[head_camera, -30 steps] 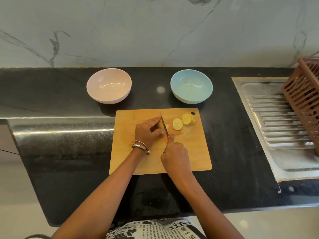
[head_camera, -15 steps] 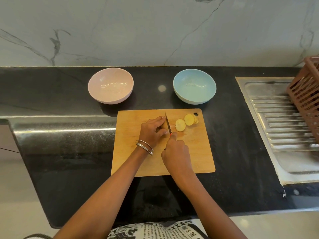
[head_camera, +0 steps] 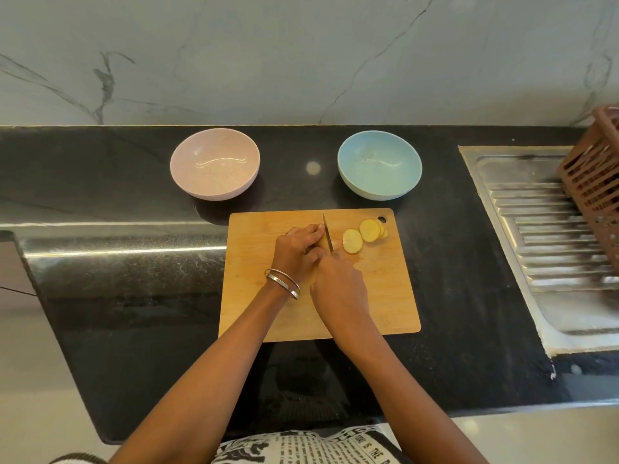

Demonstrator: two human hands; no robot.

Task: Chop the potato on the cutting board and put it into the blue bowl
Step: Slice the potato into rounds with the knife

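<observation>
A wooden cutting board (head_camera: 385,296) lies on the black counter. My left hand (head_camera: 296,247) covers the uncut part of the potato and presses it onto the board. My right hand (head_camera: 338,286) grips a knife (head_camera: 327,234) whose blade stands just right of my left fingertips. Several round yellow potato slices (head_camera: 363,234) lie to the right of the blade, near the board's back right corner. The blue bowl (head_camera: 379,165) stands behind the board, with nothing in it.
A pink bowl (head_camera: 214,163) stands at the back left of the counter (head_camera: 134,296). A steel sink drainboard (head_camera: 549,236) lies to the right, with a brown plastic basket (head_camera: 594,192) on it. A marble wall rises behind.
The knife blade has gone down beside my left fingers and my right hand has moved closer to my left hand. The view has shifted slightly.
</observation>
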